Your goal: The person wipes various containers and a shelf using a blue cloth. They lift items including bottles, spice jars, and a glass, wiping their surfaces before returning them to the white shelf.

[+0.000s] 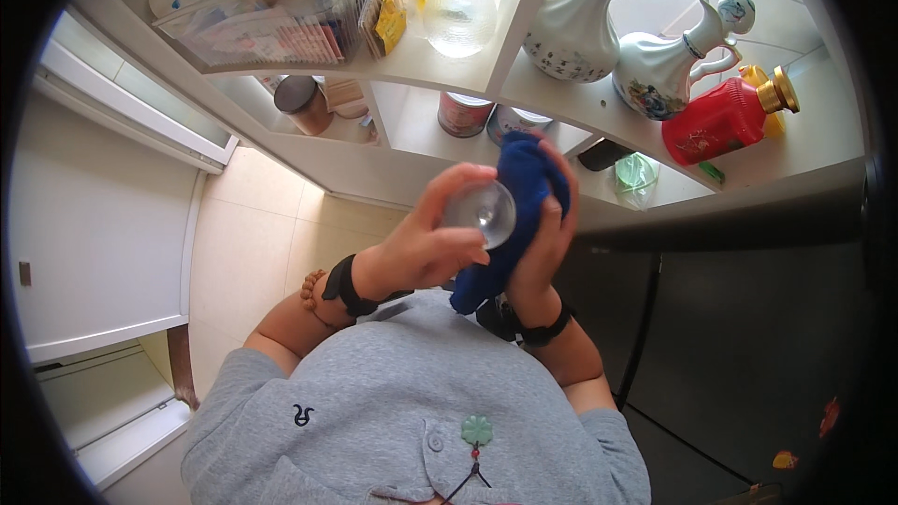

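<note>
My left hand (435, 231) grips a small round clear glass vessel (499, 214), its circular rim or base turned up towards the camera. Whether it is a cup or a jar I cannot tell. Bunched in my right hand (551, 231) is a dark blue cloth (523, 175), which hangs down towards my chest. The cloth lies right beside the glass; whether they touch is not plain. Both hands are close together in front of the lower part of a white shelf unit (421, 70).
On the upper shelf stand a clear plastic bin (273, 35), a corked glass bottle (461, 10), two white porcelain ewers (575, 28) and a red bottle (715, 123). Tins (464, 114) and a brown-lidded jar (303, 104) sit lower. A dark glossy cabinet or appliance (736, 337) is at right.
</note>
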Tool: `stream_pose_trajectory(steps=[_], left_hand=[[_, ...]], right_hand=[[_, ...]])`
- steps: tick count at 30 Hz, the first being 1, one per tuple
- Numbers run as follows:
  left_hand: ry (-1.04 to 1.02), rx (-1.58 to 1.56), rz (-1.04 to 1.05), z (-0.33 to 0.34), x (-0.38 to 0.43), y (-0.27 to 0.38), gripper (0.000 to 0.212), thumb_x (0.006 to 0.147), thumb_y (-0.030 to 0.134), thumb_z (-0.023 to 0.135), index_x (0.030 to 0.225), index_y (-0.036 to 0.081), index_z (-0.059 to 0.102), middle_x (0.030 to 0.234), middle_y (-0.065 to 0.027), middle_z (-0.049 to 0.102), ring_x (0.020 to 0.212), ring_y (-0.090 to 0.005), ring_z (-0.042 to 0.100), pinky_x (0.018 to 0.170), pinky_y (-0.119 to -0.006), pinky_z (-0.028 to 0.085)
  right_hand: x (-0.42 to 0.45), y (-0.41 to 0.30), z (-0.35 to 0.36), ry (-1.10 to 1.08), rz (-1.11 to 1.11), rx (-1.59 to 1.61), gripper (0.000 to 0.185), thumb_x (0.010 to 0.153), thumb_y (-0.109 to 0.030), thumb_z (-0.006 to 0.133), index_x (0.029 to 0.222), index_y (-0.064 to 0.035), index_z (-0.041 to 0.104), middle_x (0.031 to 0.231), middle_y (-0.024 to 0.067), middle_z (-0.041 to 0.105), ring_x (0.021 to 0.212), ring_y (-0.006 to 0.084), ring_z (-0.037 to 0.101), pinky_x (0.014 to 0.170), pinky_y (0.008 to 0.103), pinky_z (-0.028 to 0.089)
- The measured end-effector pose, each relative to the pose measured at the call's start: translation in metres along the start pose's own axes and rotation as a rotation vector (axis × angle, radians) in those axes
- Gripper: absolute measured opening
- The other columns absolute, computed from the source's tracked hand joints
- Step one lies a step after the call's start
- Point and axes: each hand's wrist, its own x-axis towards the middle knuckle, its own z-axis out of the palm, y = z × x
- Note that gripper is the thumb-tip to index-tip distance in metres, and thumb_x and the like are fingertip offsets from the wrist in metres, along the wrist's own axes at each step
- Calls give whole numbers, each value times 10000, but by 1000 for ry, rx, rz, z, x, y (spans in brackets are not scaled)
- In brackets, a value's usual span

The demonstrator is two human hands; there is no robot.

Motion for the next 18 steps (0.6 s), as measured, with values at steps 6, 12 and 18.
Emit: stream_pose_trajectory(steps=[6, 12, 18], left_hand=[[256, -84, -90, 6, 1, 4, 216, 924, 92, 647, 1089, 78, 508, 1447, -291, 270, 1339, -440, 382, 1078, -553, 371], [-60, 141, 77, -17, 11, 26, 226, 781, -26, 688, 958, 93, 612, 1428, -296, 337, 1283, -442, 448, 1069, -469, 374], [202, 83, -62, -16, 12, 10, 287, 796, -56, 666, 1025, 97, 586, 1423, -308, 328, 1299, -460, 432, 1072, -491, 374]], right_hand=[[18, -8, 5, -300, -410, -277, 398, 994, -213, 433, 1279, 39, 549, 1365, 269, 491, 1268, 393, 494, 1085, 462, 366], [42, 3, -5, -357, 929, 478, 339, 1028, -217, 423, 1205, 17, 593, 1149, 99, 641, 1079, 167, 586, 991, 287, 435], [14, -16, 24, -257, -189, -56, 336, 1011, -136, 417, 1291, 22, 514, 1410, 225, 450, 1317, 325, 442, 1096, 407, 344]])
